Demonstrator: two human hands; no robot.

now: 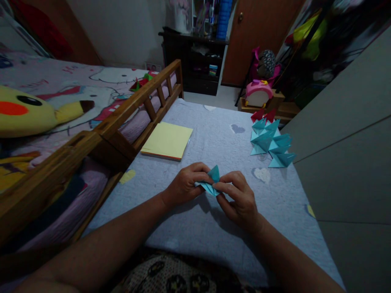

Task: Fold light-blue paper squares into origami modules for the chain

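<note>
A light-blue folded origami paper piece (210, 187) is held between both hands above the bed sheet. My left hand (189, 181) pinches its left side, with the fingers closed over the paper. On the right side, my right hand (238, 195) grips the paper between thumb and fingers. One pointed flap stands up between the two hands; the fingertips hide some of the folds. Beyond my left hand lies a stack of square paper (168, 140), yellow on top with orange-red at its lower edge. Several light-blue folded paper pieces (271, 142) stand at the right.
Red folded pieces (263, 115) sit behind the blue ones. A wooden bed rail (140, 93) runs along the left, with a yellow plush toy (27, 112) on the bed beyond. A pale cabinet (351, 162) borders the right side. A dark shelf (194, 61) stands at the back.
</note>
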